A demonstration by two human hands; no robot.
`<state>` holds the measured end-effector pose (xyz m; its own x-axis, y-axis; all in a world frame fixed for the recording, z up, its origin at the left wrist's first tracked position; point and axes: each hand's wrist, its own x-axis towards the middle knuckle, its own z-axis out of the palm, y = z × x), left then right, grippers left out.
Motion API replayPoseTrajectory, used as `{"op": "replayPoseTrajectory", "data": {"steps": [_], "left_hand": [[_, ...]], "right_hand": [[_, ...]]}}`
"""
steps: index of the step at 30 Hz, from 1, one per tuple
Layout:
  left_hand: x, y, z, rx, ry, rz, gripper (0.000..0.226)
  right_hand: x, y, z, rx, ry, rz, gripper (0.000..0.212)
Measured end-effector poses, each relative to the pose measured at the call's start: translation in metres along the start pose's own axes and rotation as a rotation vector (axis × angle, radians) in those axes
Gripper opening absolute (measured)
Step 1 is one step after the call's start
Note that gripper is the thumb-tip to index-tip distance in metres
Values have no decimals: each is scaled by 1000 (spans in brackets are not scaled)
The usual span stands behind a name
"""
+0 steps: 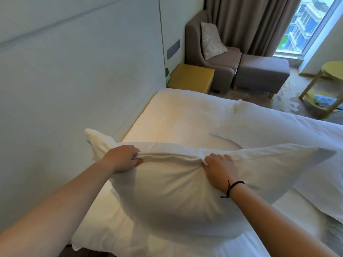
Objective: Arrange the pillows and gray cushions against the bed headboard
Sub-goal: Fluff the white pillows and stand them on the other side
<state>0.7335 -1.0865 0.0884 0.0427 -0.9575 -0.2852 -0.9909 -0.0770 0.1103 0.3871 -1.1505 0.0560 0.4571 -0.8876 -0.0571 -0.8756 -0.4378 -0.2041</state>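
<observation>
A large white pillow (172, 197) is held up over the bed, close to the pale headboard (74, 80) on the left. My left hand (123, 158) grips its top edge near the left corner, fingers curled into the fabric. My right hand (220, 169), with a black cord at the wrist, grips the same top edge further right. A grey patterned cushion (212, 39) stands on the armchair in the far corner. The edge of another grey patterned cushion (335, 232) shows at the right border.
The white bed sheet (185, 115) stretches ahead with a folded white duvet (287, 130) on the right. Beyond the bed stand a yellow nightstand (191, 77), a grey armchair (207, 58), a grey ottoman (261, 73) and a yellow round side table (330, 75) by the window.
</observation>
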Motion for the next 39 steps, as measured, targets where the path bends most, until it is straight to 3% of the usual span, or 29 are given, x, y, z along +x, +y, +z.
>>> {"op": "replayPoseTrajectory", "data": {"steps": [7,13,16,22,24,26,29,32,35,39], "left_hand": [[12,-22,-17,-86,103,-134,35],[15,-46,-63,-30,387,-56,39],[8,-67,-94,-2,529,-59,42],[8,-128,-135,-62,648,-223,39],[25,-148,-127,-125,627,-292,38],[46,-168,-104,-216,523,-355,36],[64,-202,-49,-477,261,-451,33],[55,-225,3,-633,107,-528,51],[44,-236,28,-621,220,-542,58],[44,-250,32,-412,403,-556,48]], "right_hand": [[41,-27,-27,-5,116,-48,25],[104,-44,-83,-19,267,-55,32],[163,-76,-124,-14,334,-72,34],[300,-179,-160,85,363,-109,22],[333,-211,-140,239,315,-90,23],[350,-240,-98,462,191,-50,46],[333,-273,-9,641,-134,97,79],[293,-291,73,713,-418,224,92],[264,-301,115,645,-392,250,97],[259,-297,118,682,-349,245,92]]}}
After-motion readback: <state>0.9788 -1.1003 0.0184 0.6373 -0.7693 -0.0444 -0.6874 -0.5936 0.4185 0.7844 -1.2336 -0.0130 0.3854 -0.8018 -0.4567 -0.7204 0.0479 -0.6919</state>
